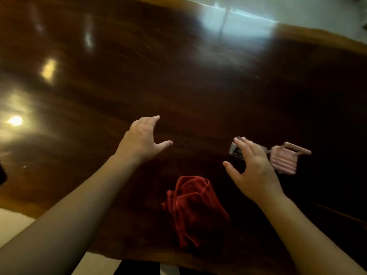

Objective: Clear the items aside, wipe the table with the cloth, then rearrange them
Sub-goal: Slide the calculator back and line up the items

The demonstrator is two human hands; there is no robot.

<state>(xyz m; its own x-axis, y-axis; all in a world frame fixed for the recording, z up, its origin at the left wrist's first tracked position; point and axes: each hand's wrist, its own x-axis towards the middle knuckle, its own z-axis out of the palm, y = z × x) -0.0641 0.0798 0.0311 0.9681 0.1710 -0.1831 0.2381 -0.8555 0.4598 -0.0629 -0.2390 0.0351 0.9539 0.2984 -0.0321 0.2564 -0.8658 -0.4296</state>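
Bare and empty, the left hand point(146, 139) hovers spread-fingered over the dark wooden table point(178, 76), gripping nothing. The right hand point(252, 167) is open too, fingers reaching onto a small clear-cased item point(236, 151) that is too blurred to identify; a pink ribbed item point(286, 160) lies just beside it. Nearer the person, between the forearms, sits the crumpled red cloth point(193, 209). The person seems to be clearing items aside; closing thumb and fingers on the case's edges would likely move it cleanly without nudging its pink neighbour.
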